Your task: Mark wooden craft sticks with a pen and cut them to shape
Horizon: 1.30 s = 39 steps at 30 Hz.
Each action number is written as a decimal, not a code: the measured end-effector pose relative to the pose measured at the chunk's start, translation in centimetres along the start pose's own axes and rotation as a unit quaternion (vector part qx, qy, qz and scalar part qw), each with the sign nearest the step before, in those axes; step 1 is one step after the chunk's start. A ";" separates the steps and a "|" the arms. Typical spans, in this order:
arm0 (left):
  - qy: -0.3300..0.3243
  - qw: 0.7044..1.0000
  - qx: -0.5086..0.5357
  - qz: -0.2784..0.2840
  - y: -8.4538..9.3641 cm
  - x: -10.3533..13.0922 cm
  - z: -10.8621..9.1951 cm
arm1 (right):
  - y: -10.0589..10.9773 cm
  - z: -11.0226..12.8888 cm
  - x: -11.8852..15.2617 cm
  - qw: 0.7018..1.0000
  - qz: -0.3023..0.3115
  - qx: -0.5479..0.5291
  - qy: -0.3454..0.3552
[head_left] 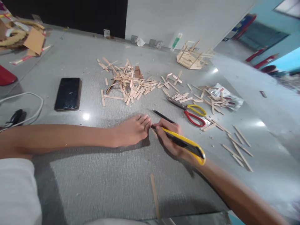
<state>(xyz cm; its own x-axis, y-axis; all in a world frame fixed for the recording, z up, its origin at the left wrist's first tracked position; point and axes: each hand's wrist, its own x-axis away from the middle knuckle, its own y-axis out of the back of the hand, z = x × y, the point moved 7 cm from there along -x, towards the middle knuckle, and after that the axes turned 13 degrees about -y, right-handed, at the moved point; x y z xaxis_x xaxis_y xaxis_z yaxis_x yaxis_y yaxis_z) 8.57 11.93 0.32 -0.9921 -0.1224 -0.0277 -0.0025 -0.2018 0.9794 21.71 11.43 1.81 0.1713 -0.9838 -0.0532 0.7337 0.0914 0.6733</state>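
My right hand (171, 137) is closed round a yellow and black utility knife (185, 142), its blade end pointing left toward my other hand. Fingers curled and pressed down on the table, my left hand (134, 129) holds a wooden craft stick (154, 133); only a short piece of it shows between the two hands. The blade tip meets this spot, but the exact contact is hidden. A black pen (164, 116) lies just beyond my right hand. Nearer to me, another craft stick (154, 193) lies lengthwise by the table's front edge.
A heap of cut craft sticks (131, 82) covers the table's far middle. Red and yellow-handled scissors (189, 112) lie to its right. A stick-built frame (194, 56) stands at the back right. On the left are a phone (67, 93) and a white cable (35, 93).
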 end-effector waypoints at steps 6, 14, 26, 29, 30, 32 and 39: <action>0.006 1.000 0.003 0.029 -0.1 -0.1 -0.2 | -0.2 -0.5 0.1 1.000 0.022 0.006 0.004; 0.014 0.999 0.023 0.035 -0.1 0.0 -0.1 | 0.1 0.0 0.3 1.000 0.018 -0.002 0.013; 0.014 0.999 0.031 -0.012 0.3 0.4 0.2 | -0.3 -2.3 0.9 0.993 -0.016 -0.090 -0.068; 0.013 1.000 0.014 0.002 0.0 0.2 0.2 | -0.3 -2.1 0.8 0.993 -0.012 -0.098 -0.065; 0.012 1.000 0.010 0.006 -0.1 0.2 0.2 | -0.3 -2.0 0.7 0.993 -0.011 -0.099 -0.065; 0.012 1.000 0.012 0.001 -0.1 0.2 0.2 | -0.4 -2.0 0.7 0.993 -0.011 -0.098 -0.066; 0.014 0.999 0.023 -0.020 -0.5 0.4 0.2 | -0.5 -2.2 0.6 0.994 -0.003 -0.089 -0.067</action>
<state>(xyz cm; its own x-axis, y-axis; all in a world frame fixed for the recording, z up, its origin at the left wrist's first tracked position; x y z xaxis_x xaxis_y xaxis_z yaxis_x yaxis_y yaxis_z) 8.12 12.16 -0.14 -0.9872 -0.1420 -0.0723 -0.0489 -0.1623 0.9855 22.88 11.17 -0.18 0.0871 -0.9949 0.0500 0.8412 0.1003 0.5313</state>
